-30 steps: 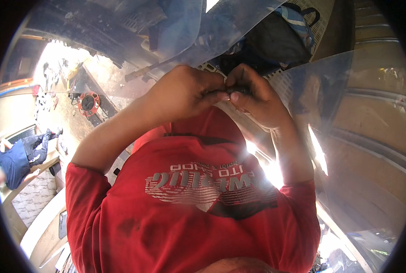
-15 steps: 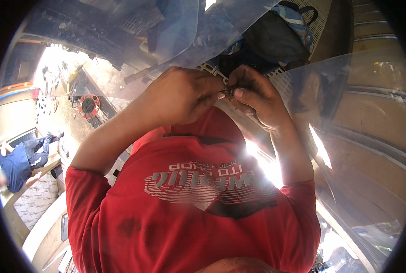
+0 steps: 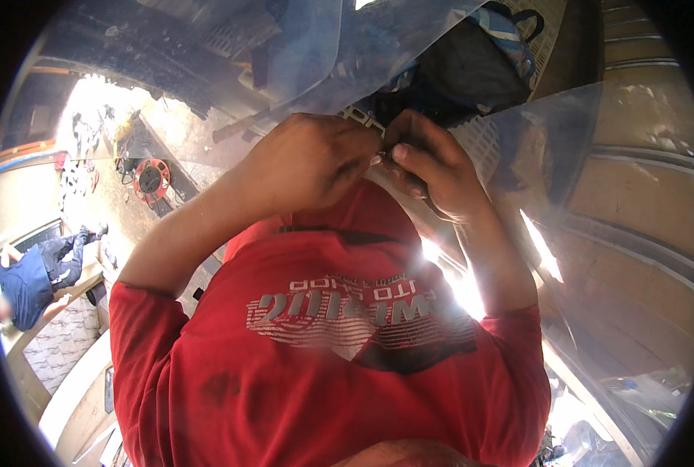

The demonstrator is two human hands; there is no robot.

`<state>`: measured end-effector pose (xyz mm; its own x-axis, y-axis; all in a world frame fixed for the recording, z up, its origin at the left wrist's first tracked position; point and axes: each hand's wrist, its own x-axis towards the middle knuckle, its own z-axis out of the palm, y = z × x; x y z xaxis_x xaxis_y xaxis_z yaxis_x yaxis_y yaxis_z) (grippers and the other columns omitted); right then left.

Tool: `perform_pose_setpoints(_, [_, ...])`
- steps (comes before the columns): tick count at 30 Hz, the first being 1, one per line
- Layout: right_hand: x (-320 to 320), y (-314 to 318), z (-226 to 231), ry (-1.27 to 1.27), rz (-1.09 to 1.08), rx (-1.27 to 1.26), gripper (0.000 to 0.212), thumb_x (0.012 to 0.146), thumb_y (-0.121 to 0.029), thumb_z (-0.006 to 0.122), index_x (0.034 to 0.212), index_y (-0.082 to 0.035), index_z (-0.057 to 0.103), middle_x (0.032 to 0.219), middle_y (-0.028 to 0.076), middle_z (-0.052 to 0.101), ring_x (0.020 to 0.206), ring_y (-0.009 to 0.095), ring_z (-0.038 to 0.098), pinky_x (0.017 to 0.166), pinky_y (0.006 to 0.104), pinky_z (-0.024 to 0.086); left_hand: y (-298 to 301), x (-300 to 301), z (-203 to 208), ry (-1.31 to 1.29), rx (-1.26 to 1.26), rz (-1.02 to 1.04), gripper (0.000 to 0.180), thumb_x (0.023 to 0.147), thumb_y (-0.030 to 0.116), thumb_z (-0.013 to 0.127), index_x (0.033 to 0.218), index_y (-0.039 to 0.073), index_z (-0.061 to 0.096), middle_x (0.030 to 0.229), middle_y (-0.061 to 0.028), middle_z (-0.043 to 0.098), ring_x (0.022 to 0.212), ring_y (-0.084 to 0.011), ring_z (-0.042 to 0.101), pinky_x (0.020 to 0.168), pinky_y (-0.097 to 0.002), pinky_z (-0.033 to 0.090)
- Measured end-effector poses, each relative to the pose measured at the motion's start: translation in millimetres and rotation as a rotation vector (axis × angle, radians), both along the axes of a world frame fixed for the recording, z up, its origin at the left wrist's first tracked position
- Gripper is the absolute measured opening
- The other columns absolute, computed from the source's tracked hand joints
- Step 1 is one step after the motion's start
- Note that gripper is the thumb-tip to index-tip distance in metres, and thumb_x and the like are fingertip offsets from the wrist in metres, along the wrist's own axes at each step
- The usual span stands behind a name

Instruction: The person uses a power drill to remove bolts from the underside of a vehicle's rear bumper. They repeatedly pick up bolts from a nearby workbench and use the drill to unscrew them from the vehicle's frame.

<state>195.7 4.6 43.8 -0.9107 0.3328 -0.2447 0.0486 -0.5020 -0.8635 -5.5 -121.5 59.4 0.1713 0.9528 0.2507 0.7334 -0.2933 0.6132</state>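
Note:
My left hand (image 3: 320, 159) and my right hand (image 3: 432, 163) meet in front of my red shirt (image 3: 324, 311), fingertips almost touching. Between them sits a small dark piece (image 3: 387, 155), mostly covered by the fingers; its kind does not show. The left fingers are bent in a pinch at its left side. On the other side, the right thumb presses toward a curled index finger, with the remaining fingers folded beneath. Which hand bears the piece is hard to make out.
Clear plastic sheeting (image 3: 549, 148) hangs ahead and to the right. Beyond it lie a dark bag (image 3: 471, 66) and a perforated light panel (image 3: 483, 148). At left are a red reel (image 3: 152, 180) and a person in dark blue (image 3: 28, 284). Ribbed panels (image 3: 650, 194) line the right.
My right hand has turned slightly and its fingers have closed in more. A brownish part of the small piece that showed below the fingertips is now hidden. The left hand has barely moved.

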Motion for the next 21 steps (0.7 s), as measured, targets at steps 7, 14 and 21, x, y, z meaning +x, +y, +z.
perform_pose_setpoints(7, [-3,0,6,0.016,-0.017,0.075,0.007,0.101,-0.009,0.06,0.104,-0.005,0.056,0.074,-0.002,0.05,0.06,0.005,0.041,0.053,0.022,0.033,5,4,10,-0.072,-0.116,0.015,0.018,0.09,0.015,0.07,0.103,0.002,0.069,0.09,-0.018,0.07,0.084,-0.0404,0.068,0.071,-0.046,0.055])
perform_pose_setpoints(14, [20,32,0,0.032,-0.16,0.045,0.015,0.099,-0.015,0.066,0.104,-0.004,0.058,0.075,-0.001,0.053,0.06,0.005,0.043,0.052,0.0214,0.034,-1,-30,24,-0.305,-0.108,0.112,0.018,0.1,0.013,0.064,0.092,-0.003,0.067,0.08,-0.0137,0.067,0.073,-0.0246,0.065,0.069,-0.0362,0.05])
perform_pose_setpoints(21, [10,26,11,0.136,-0.123,0.098,0.017,0.097,-0.013,0.064,0.11,-0.002,0.059,0.082,0.002,0.056,0.06,0.006,0.044,0.053,0.0221,0.035,1,-22,23,-0.254,-0.071,0.037,0.014,0.097,0.009,0.07,0.101,-0.004,0.072,0.085,-0.0151,0.072,0.071,-0.0213,0.069,0.064,-0.0329,0.054])
